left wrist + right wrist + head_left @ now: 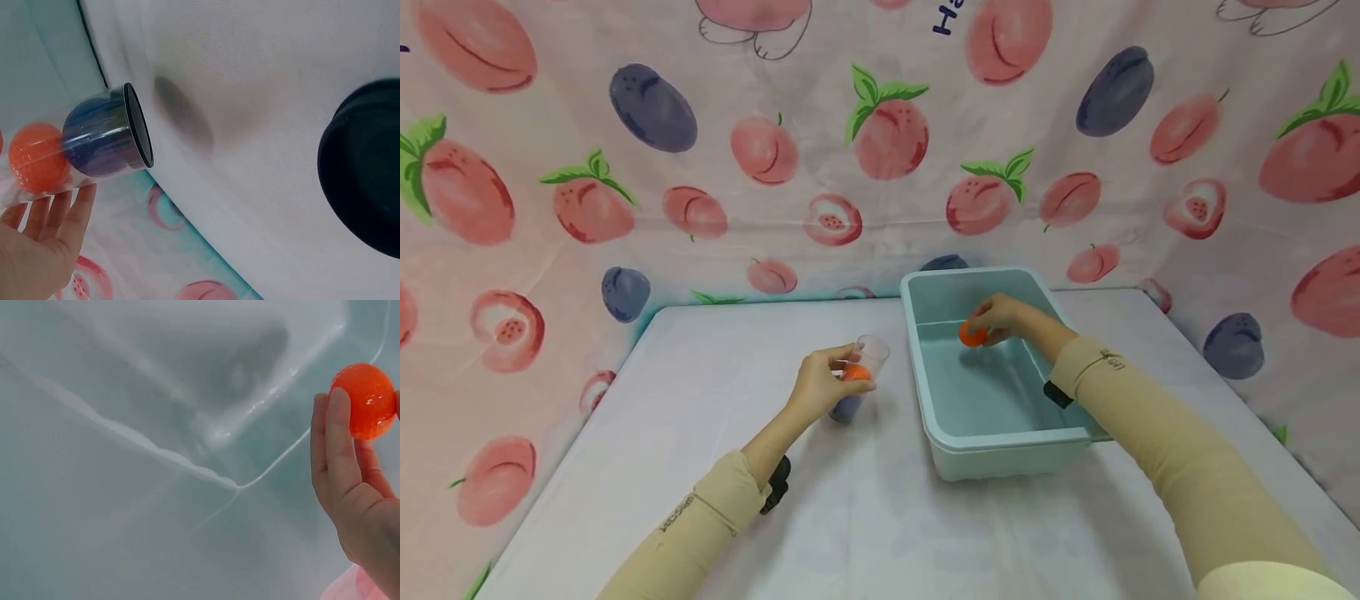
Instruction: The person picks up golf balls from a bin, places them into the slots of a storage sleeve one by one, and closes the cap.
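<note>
A clear tube (875, 350) with a black end cap (139, 124) leans in my left hand (817, 385), its capped end down and close over the table. Fingers and thumb grip its sides. Inside the tube, a dark blue ball (95, 137) lies against the cap, and an orange ball (40, 157) sits above it. To the right, my right hand (998, 317) reaches into a pale blue-green bin (929, 412). Between its thumb and fingertips it pinches a shiny orange ball (362, 400), held above the bin's floor.
The bin stands on a white-covered table (730, 367), right of the tube. Behind rises a fruit-printed cloth (831, 133), which also hangs along the sides. Black devices are strapped at the left wrist (777, 485) and the right wrist (1057, 393).
</note>
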Demonstrator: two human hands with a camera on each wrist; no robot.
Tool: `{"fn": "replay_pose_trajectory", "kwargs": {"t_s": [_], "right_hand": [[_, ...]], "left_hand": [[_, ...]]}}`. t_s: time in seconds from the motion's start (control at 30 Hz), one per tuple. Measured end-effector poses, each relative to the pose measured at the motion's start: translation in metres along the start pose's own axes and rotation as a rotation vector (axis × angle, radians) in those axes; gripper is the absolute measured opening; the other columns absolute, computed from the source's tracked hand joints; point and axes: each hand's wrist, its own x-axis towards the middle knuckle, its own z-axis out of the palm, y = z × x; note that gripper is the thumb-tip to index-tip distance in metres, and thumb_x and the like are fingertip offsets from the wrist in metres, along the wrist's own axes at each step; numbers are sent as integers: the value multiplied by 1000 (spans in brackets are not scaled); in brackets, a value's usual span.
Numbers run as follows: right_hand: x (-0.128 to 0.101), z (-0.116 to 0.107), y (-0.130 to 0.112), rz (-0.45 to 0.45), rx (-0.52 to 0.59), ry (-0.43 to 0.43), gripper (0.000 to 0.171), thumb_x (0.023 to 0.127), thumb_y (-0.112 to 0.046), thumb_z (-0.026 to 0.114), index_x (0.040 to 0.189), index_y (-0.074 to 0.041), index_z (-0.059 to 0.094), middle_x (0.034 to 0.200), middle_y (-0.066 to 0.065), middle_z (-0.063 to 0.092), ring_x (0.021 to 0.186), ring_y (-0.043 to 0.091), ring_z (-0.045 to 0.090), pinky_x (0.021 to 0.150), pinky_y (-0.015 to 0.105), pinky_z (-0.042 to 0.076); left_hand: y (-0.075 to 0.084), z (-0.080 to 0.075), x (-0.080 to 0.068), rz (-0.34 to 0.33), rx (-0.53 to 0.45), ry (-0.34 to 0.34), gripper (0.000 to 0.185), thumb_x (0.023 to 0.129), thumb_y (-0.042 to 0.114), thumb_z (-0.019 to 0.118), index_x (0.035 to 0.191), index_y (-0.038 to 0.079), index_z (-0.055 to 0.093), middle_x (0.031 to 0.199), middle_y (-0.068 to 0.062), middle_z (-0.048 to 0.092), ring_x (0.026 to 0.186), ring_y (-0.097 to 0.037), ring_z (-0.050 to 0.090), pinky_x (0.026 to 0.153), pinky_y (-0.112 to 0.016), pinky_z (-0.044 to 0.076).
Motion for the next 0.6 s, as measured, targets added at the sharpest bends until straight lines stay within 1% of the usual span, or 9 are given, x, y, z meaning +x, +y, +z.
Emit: {"fn": "replay_pose_trajectory", "kwargs": {"t_s": [0.1,0.23,0.33,0.4,0.5,0.6], "right_hand": [[-3,-2,-2,9,43,-1,45,92,-11,56,129,12,43,121,22,48,82,17,58,81,32,56],[-5,-3,-6,11,98,-10,49,92,-13,56,132,10,40,127,24,44,81,18,57,84,31,55],[-7,-3,-8,9,131,-10,51,92,-13,56,135,9,39,128,23,43,82,19,57,89,34,54],[-9,-5,-10,-1,164,-15,52,92,-13,56,136,10,37,130,23,42,88,21,57,94,37,51],[-11,-8,-10,-26,212,-18,50,92,-11,55,134,10,38,131,22,43,95,22,56,96,37,50],[-12,-9,-9,-55,242,-20,45,93,-10,53,131,9,40,131,21,43,97,21,56,96,36,49]], "left_hand": [[1,0,2,7,2,-3,63,73,12,81,131,6,56,117,-17,65,109,-33,61,87,-39,54],[3,0,4,6,-11,-6,63,73,11,81,130,6,56,117,-17,65,109,-33,61,87,-40,54],[4,1,5,4,-18,-10,64,73,10,81,131,5,56,118,-17,65,109,-33,61,87,-40,54],[5,1,6,5,-13,-12,65,73,10,80,132,4,54,118,-16,65,109,-32,61,87,-40,54],[8,1,8,7,-12,-10,66,73,11,80,133,3,53,118,-16,65,110,-32,60,88,-40,54],[9,1,9,8,-11,-10,66,73,11,80,133,3,52,119,-17,64,111,-32,60,88,-41,54]]}}
